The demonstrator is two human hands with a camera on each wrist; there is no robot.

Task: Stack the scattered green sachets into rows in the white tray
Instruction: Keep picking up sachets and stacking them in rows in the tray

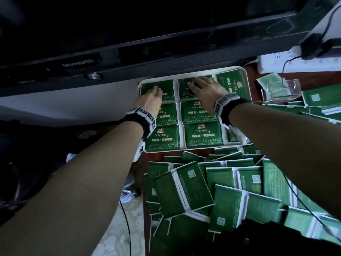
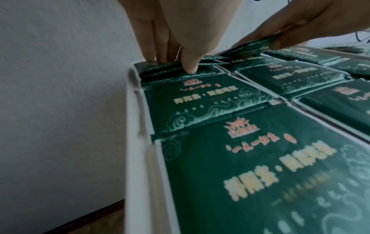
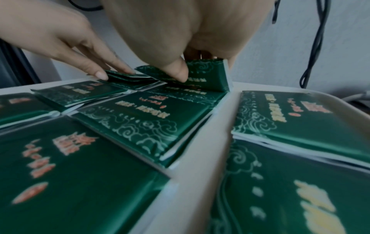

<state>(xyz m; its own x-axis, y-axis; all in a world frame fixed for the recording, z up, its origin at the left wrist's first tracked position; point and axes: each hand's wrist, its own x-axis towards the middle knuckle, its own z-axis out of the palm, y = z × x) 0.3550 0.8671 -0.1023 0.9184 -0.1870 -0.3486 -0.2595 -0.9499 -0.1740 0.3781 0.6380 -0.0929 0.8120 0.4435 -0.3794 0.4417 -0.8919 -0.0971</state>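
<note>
The white tray holds green sachets in rows of flat stacks. My left hand is at the far-left stack. Its straight fingers are at that stack's far edge and the thumb at the near edge, pinching the top sachets. My right hand is at the far-middle stack. It grips a small tilted bundle of sachets, thumb on the front and fingers behind. More sachets lie scattered on the table in front of the tray.
A black TV overhangs the tray's far side. A clear plastic box and a white power strip sit at the right. Black cables run past the pile, with more sachets heaped at the right.
</note>
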